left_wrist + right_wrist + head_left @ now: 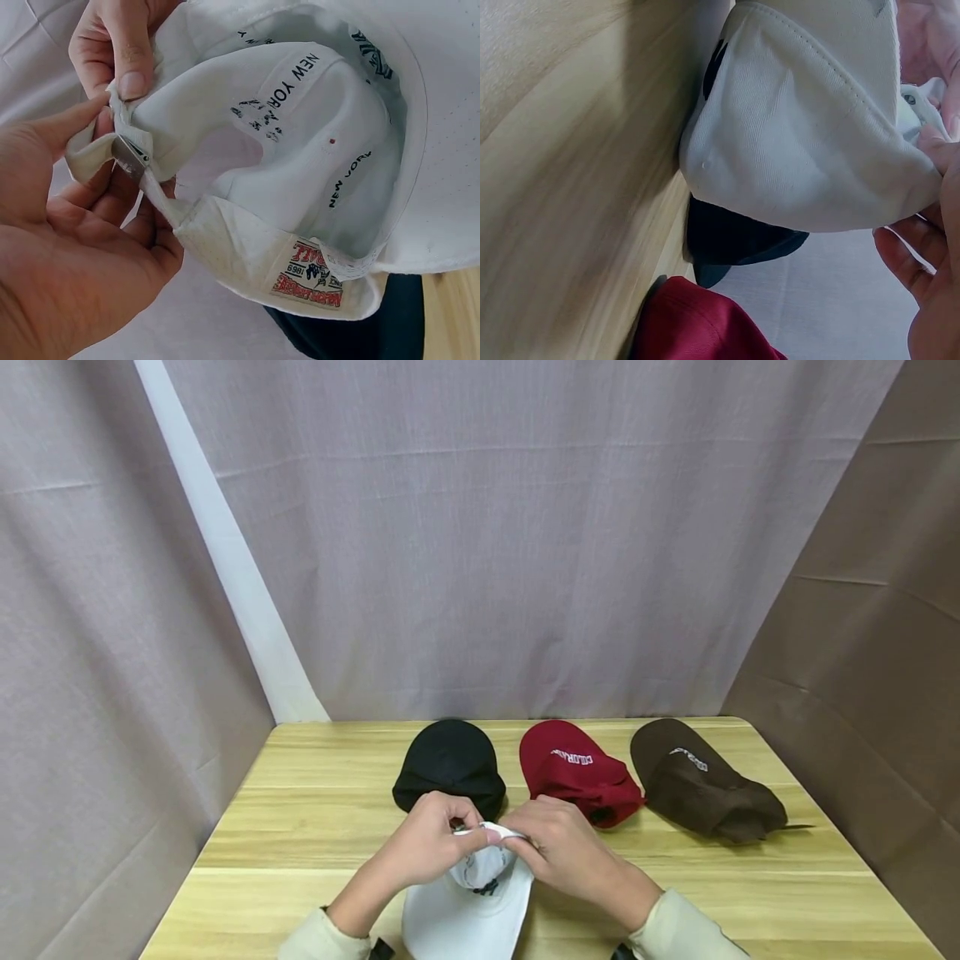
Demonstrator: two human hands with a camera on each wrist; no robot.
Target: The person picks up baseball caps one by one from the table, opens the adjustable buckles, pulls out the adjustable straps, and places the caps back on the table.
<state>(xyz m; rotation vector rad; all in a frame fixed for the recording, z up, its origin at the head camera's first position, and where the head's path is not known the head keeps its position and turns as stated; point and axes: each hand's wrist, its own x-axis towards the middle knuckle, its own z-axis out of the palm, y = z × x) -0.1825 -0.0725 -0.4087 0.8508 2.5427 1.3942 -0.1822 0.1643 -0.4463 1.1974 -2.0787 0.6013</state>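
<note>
Both hands hold a white baseball cap point(465, 918) at the front of the table, its brim toward the person and its inside facing up. My left hand point(431, 843) pinches the back strap point(94, 154) near its metal buckle point(130, 156). The right hand point(566, 852) grips the strap side of the cap's rear edge, thumb on the fabric. In the left wrist view the lining shows "NEW YORK" tape and a sewn label point(309, 274). The right wrist view shows the outside of the white crown point(795, 142).
Behind the hands lies a black cap point(450, 764). To its right are a red cap point(573, 768) and a dark brown cap point(701, 781), both with white lettering. All rest on a wooden table point(300, 827), with grey curtains point(525, 543) behind it.
</note>
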